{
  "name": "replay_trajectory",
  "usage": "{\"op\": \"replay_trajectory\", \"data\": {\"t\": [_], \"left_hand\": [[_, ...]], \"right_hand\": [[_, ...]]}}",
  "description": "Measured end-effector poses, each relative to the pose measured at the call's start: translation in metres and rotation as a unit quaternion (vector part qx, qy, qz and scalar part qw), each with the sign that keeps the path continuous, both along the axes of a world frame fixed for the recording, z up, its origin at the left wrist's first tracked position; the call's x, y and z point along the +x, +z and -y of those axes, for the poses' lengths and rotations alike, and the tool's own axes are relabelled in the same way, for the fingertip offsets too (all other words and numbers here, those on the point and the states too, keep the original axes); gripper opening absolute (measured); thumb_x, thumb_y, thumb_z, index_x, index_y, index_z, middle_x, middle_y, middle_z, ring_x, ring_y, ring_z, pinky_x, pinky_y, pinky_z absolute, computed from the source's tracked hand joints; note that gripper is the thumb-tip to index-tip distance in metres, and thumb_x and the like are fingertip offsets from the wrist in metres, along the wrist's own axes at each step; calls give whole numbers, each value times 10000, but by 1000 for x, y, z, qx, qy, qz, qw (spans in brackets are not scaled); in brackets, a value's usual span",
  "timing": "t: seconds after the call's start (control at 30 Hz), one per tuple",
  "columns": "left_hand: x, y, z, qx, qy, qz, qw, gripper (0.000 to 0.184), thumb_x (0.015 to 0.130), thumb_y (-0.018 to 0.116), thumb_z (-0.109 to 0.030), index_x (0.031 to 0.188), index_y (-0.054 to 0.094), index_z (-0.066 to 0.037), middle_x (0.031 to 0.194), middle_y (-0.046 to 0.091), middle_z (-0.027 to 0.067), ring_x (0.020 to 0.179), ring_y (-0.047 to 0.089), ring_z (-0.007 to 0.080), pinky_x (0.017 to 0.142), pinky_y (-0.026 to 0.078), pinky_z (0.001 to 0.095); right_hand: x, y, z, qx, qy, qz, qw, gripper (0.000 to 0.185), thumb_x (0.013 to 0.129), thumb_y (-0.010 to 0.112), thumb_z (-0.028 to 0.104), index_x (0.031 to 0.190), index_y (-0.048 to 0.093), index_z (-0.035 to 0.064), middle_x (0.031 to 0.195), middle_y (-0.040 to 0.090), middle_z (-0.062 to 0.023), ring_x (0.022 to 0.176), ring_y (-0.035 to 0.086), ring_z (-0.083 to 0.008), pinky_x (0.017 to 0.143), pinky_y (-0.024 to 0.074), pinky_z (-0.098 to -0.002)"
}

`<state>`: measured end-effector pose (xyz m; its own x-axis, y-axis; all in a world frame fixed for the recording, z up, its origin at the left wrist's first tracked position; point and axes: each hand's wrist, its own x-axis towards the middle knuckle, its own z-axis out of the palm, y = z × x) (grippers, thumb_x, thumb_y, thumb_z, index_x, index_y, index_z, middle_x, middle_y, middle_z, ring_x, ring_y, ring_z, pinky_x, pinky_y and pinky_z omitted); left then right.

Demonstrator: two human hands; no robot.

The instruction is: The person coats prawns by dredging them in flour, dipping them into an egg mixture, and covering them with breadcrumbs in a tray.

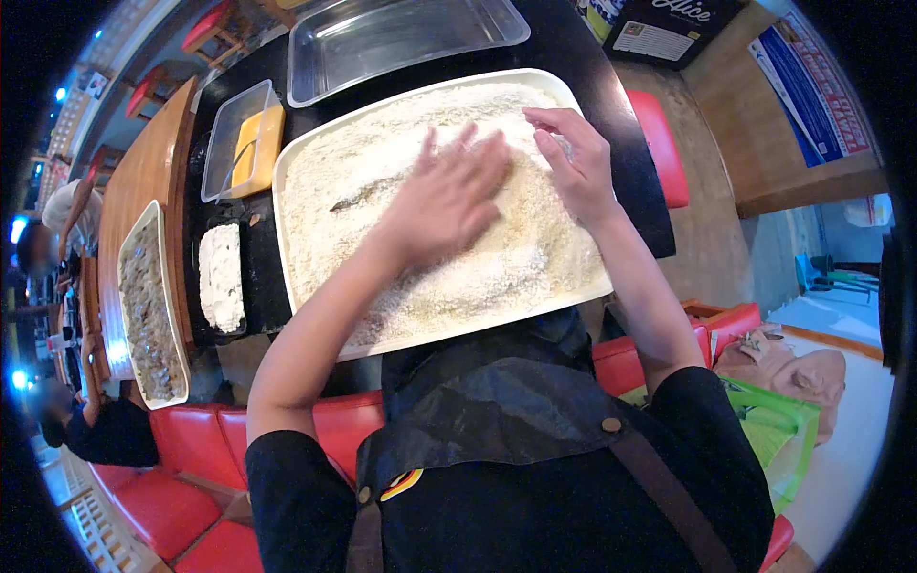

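Observation:
A large white tray (281,229) holds a thick layer of pale crumbs (334,258). Over the middle of the crumbs is my left hand (454,196), palm down with its fingers spread, slightly blurred. My right hand (576,162) is at the right part of the tray, fingers apart and curved, with nothing seen in it. A small dark, slim piece (361,194) pokes out of the crumbs left of my left hand. What lies under the crumbs is hidden.
Left of the tray stand a clear container with yellow liquid (258,148) and a utensil, a black tray of white powder (222,277), and a long tray of greyish pieces (151,306). Behind is an empty-looking clear tub (401,43). Two people are at far left.

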<state>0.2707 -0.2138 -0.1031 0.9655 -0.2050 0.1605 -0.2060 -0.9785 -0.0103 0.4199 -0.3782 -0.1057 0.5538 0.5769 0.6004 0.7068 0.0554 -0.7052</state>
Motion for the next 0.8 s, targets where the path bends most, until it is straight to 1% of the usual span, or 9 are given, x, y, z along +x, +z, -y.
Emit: {"op": "replay_trajectory", "data": {"t": [0.1,0.2,0.27,0.33,0.43,0.57,0.67,0.77,0.8], "left_hand": [[-1,6,-7,66,27,11,997,691,997,359,-482,1541,238,-74,1618,184,117,1504,103,328,1190,-13,557],[-8,-4,17,-23,-54,-53,997,734,1015,272,-518,1553,137,-37,1621,137,157,1504,73,336,1206,17,509],[-10,6,17,-264,-91,-111,954,708,1033,262,-477,1538,151,6,1613,138,184,1500,103,324,1217,51,444],[-10,7,10,-470,-100,-138,866,668,1047,297,-400,1531,142,33,1598,170,215,1494,139,319,1217,107,373],[-9,1,-3,-518,-87,-136,840,643,1044,340,-355,1528,167,32,1594,195,210,1488,166,317,1213,135,375],[-11,-8,7,-385,-82,-32,919,599,982,527,-238,1473,321,38,1521,335,229,1423,316,357,1176,252,397],[-15,-3,23,-283,-45,4,958,650,905,623,-179,1481,355,-41,1401,484,211,1302,466,368,1088,378,411],[-13,8,29,-312,97,-33,945,590,857,686,-181,1402,493,-63,1201,605,199,1050,606,364,935,493,390],[-13,7,27,-332,115,-35,936,575,850,700,-173,1386,518,-69,1172,622,187,999,623,329,906,506,368]], "right_hand": [[0,0,0,-8,-6,-1,1000,244,923,604,148,1121,671,21,1034,677,-133,939,645,-245,843,511,-328],[-1,1,-2,-12,-17,-1,1000,238,907,617,133,1111,674,24,1026,676,-135,941,645,-251,848,511,-333],[-5,7,3,-18,-18,32,999,233,883,627,107,1093,675,16,1031,675,-140,951,647,-255,856,510,-339],[-20,24,14,-26,-8,97,995,229,852,635,66,1067,675,-1,1044,675,-147,967,654,-257,867,508,-347],[-55,35,28,-23,177,59,982,242,765,666,14,1006,680,3,1009,668,-147,959,650,-300,857,519,-380],[-81,22,39,-72,281,70,954,200,759,685,23,957,662,29,968,647,-121,974,635,-321,856,526,-412],[-91,17,47,-92,313,78,942,212,744,687,27,952,650,6,975,638,-137,958,633,-339,849,529,-420],[-94,17,46,-97,364,104,921,298,732,688,14,1029,673,0,1033,649,-147,988,631,-342,862,527,-428],[-94,13,44,-118,381,125,908,342,763,688,87,1098,661,22,1142,633,-145,1090,595,-343,934,499,-453]]}}
